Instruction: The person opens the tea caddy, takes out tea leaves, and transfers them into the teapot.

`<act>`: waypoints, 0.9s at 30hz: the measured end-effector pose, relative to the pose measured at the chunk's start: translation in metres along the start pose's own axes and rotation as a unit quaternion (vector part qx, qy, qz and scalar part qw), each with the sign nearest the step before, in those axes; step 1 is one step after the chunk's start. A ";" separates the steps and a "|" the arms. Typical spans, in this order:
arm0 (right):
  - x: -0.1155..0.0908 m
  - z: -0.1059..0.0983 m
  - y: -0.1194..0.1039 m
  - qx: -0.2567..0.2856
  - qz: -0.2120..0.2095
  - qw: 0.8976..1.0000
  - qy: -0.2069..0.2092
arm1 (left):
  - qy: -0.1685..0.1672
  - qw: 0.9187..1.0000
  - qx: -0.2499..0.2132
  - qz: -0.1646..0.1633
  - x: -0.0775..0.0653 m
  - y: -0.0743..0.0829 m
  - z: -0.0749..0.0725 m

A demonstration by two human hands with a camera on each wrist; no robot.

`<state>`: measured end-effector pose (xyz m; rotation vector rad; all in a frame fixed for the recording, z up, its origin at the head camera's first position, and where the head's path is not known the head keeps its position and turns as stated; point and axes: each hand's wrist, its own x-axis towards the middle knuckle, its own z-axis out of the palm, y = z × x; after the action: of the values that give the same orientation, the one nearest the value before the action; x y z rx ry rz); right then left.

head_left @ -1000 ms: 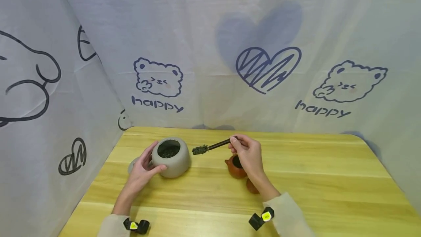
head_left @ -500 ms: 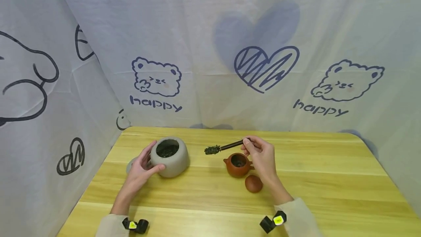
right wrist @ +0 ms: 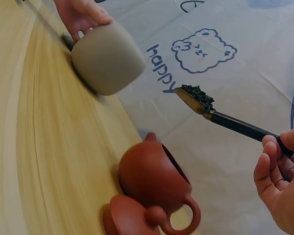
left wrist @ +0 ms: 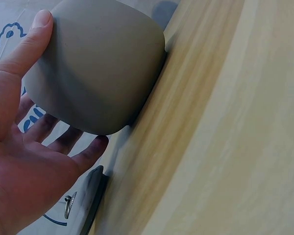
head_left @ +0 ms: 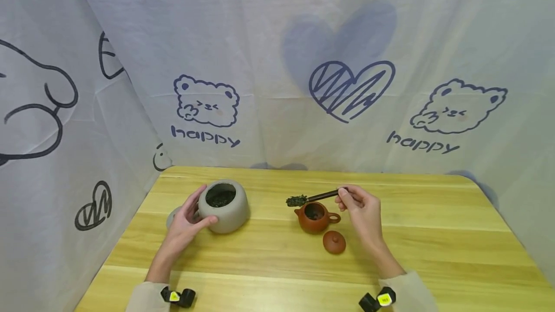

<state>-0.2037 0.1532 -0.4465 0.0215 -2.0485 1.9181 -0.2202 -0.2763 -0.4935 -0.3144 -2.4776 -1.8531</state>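
Note:
A round grey jar (head_left: 231,218) with dark tea leaves inside stands at the left of the table. My left hand (head_left: 184,225) holds its side, thumb in front and fingers behind. In my right hand (head_left: 364,213) the dark handle of a tea scoop (right wrist: 240,127) is pinched between thumb and fingers. Its metal tip is heaped with dark green tea leaves (right wrist: 198,94). The scoop hangs above a brown-red clay teapot (head_left: 313,226), its loaded tip over the spout side. The teapot is uncovered, and its lid (head_left: 334,243) lies in front of it, knob up.
A flat grey lid (left wrist: 92,198) with a small metal ring lies beside the jar, partly hidden by my left hand in the head view. The wooden table (head_left: 260,273) backs onto a printed cloth (head_left: 269,124), with more cloth along the left side.
My right hand has moved rightward with the loaded scoop, from beside the jar to above the teapot. Teapot handle and lid have come into full view. My left hand stays on the jar.

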 end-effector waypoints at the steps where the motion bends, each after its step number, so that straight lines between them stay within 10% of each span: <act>1: 0.000 -0.002 0.001 -0.003 0.000 1.000 0.001 | 0.001 1.000 0.002 0.000 0.000 0.000 0.000; 27: -0.007 -0.038 0.020 -0.028 0.023 0.998 0.042 | 0.001 1.000 0.015 -0.005 0.000 0.000 -0.001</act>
<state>-0.1928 0.1906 -0.4660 -0.1200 -2.0631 1.8545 -0.2200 -0.2771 -0.4929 -0.2984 -2.5069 -1.8174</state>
